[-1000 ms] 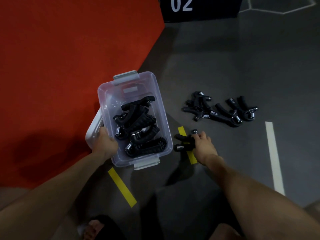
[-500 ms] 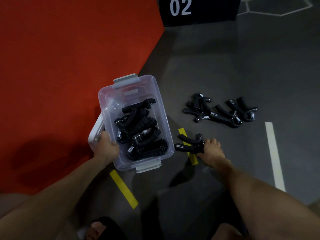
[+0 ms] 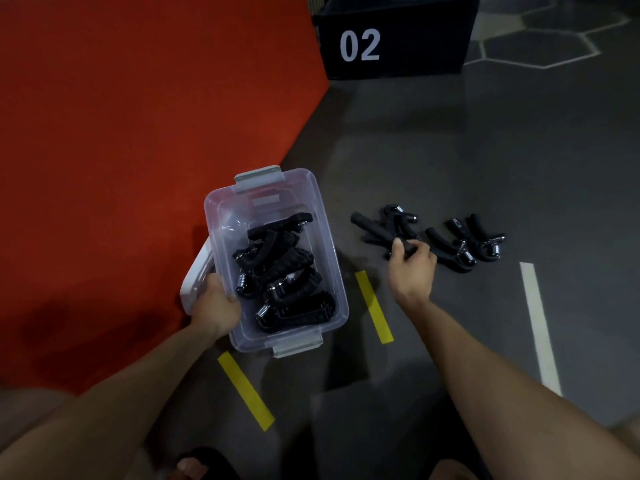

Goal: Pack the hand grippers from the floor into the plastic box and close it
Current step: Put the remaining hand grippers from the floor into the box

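A clear plastic box [image 3: 333,258] with grey latches stands open on the dark floor and holds several black hand grippers [image 3: 284,268]. Its white lid [image 3: 196,276] leans at the box's left side. My left hand [image 3: 216,306] grips the box's near left rim. More black hand grippers [image 3: 464,247] lie in a loose pile on the floor right of the box. My right hand [image 3: 412,268] is at the left part of that pile, fingers closed around the handle of one hand gripper [image 3: 372,226].
A red mat [image 3: 138,133] covers the floor left of the box. A black crate marked 02 [image 3: 391,39] stands at the back. Yellow tape strips [image 3: 374,306] and a white line [image 3: 540,323] mark the floor. My sandalled foot [image 3: 194,465] shows at the bottom.
My right hand left the yellow tape strip and moved up and right to the pile. The hand gripper that lay on the strip is no longer there. My left hand stays on the box.
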